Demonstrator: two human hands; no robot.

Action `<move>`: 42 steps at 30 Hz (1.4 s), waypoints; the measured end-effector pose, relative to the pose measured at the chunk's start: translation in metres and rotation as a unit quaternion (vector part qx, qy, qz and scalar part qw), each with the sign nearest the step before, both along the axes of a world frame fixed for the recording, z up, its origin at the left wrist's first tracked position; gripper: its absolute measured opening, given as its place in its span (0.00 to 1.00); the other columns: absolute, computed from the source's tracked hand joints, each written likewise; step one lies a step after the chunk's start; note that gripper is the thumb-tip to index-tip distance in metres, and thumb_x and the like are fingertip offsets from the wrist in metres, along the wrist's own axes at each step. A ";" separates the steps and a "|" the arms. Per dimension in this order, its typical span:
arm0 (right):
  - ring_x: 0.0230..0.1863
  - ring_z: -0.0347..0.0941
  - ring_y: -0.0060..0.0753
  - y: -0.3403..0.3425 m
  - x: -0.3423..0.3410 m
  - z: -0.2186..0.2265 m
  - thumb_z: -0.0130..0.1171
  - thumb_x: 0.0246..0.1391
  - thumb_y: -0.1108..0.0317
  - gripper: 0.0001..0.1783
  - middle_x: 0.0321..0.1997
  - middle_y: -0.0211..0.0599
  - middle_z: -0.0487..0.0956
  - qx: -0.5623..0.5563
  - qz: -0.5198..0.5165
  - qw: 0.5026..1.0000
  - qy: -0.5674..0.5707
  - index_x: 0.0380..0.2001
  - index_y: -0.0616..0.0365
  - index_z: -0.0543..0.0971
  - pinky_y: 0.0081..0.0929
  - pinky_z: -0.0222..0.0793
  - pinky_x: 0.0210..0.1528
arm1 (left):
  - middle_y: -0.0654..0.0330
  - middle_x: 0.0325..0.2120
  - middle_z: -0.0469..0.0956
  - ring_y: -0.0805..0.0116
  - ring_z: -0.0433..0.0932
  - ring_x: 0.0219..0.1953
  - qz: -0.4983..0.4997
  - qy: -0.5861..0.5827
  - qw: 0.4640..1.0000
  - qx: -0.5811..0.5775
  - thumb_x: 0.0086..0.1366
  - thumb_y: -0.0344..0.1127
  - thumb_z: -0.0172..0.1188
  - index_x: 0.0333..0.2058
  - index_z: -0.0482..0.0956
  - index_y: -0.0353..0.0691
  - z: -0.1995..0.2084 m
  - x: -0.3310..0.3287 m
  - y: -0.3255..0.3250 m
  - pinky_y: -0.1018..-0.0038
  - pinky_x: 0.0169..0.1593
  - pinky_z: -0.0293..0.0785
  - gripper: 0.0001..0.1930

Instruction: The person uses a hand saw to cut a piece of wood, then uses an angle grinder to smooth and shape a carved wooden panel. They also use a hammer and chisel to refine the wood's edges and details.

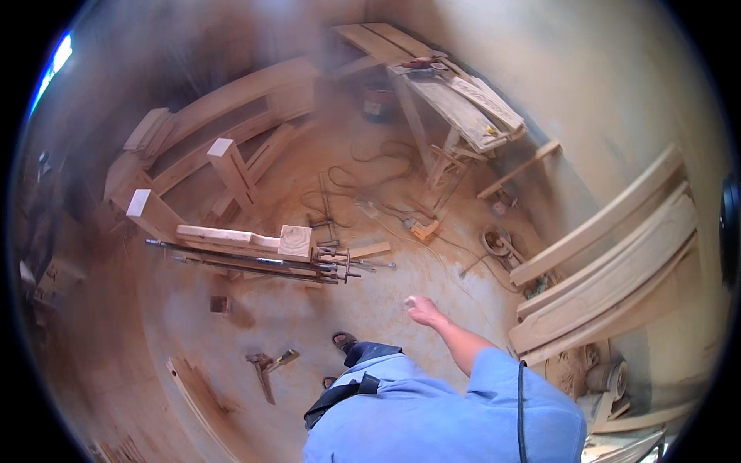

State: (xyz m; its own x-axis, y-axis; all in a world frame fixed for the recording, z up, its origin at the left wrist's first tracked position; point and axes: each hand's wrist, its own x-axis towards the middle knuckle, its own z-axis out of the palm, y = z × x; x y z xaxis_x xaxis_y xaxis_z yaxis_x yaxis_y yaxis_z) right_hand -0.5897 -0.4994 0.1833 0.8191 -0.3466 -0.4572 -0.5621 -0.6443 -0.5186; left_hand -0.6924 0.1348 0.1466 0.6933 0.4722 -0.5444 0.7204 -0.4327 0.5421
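My right hand (423, 310) reaches forward from a blue sleeve, hanging in the air above the dusty floor. It is blurred, with the fingers loosely curled, and I see nothing held in it. My left hand is out of view. The things nearest ahead are a wooden assembly (224, 235) lying on the floor, with a square block (295, 241) at its end, and long metal bar clamps (255, 262) alongside it. My sandalled foot (343, 339) shows just below the hand.
A plank-covered workbench (455, 108) stands at the back, with a dark bucket (377, 100) beside it. Cables (370, 177) loop over the floor near a small power tool (423, 229). Curved boards (617, 262) lean on the right wall. Hand tools (266, 366) lie at the lower left.
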 end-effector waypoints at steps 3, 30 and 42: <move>0.50 0.80 0.57 0.006 -0.064 0.010 0.52 0.50 0.70 0.21 0.47 0.57 0.83 -0.066 -0.036 0.997 0.019 0.46 0.58 0.83 0.46 0.76 0.54 | 0.63 0.20 0.76 0.70 0.75 0.26 0.018 -0.032 0.999 0.000 0.64 0.35 0.59 0.28 0.82 0.38 0.007 0.020 0.047 0.69 0.30 0.72 0.08; 0.52 0.82 0.48 0.055 -0.199 -0.058 0.56 0.49 0.69 0.24 0.47 0.53 0.85 0.040 0.022 0.986 0.159 0.52 0.59 0.82 0.38 0.76 0.56 | 0.61 0.20 0.73 0.70 0.72 0.25 0.067 0.119 0.989 -0.047 0.62 0.32 0.59 0.22 0.74 0.40 -0.024 -0.095 0.069 0.65 0.28 0.68 0.10; 0.32 0.82 0.35 -0.021 -0.040 -0.089 0.60 0.49 0.73 0.23 0.33 0.47 0.84 0.033 0.151 0.979 0.133 0.50 0.65 0.81 0.33 0.78 0.39 | 0.55 0.32 0.83 0.71 0.78 0.32 0.147 0.067 0.986 -0.030 0.63 0.37 0.60 0.48 0.82 0.27 0.027 -0.167 -0.043 0.69 0.39 0.76 0.20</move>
